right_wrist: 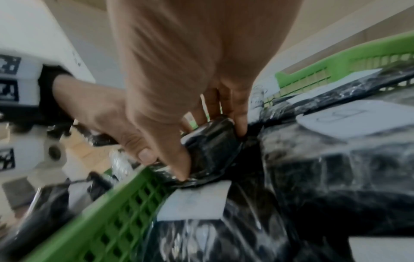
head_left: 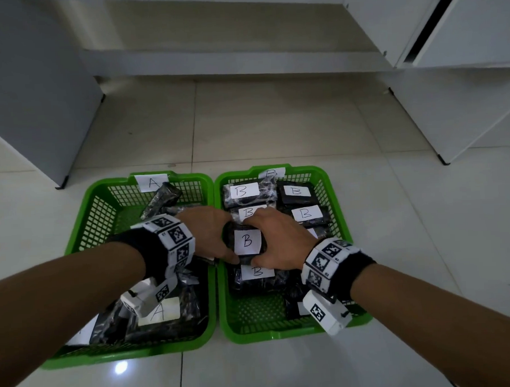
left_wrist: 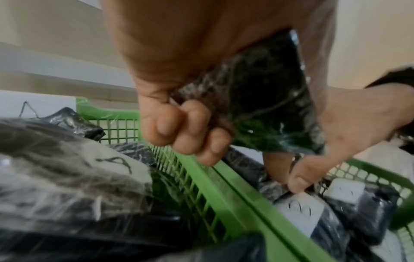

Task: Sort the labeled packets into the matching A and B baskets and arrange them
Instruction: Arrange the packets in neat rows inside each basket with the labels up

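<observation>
Two green baskets stand side by side on the floor: basket A (head_left: 82,218) on the left, basket B (head_left: 341,218) on the right. A black wrapped packet with a white B label (head_left: 247,242) hangs over the left part of basket B. My left hand (head_left: 208,233) grips its left end with fingers (left_wrist: 190,131) curled under it. My right hand (head_left: 279,242) pinches its right end (right_wrist: 212,147) between thumb and fingers. Several B packets (head_left: 297,191) lie in rows in basket B. An A packet (head_left: 162,311) lies in basket A, partly hidden by my left wrist.
A white cabinet (head_left: 33,100) stands at the back left and another (head_left: 463,111) at the back right, with a low shelf between them. Pale floor tiles (head_left: 274,119) surround the baskets. A loose packet (head_left: 163,198) leans in the far part of basket A.
</observation>
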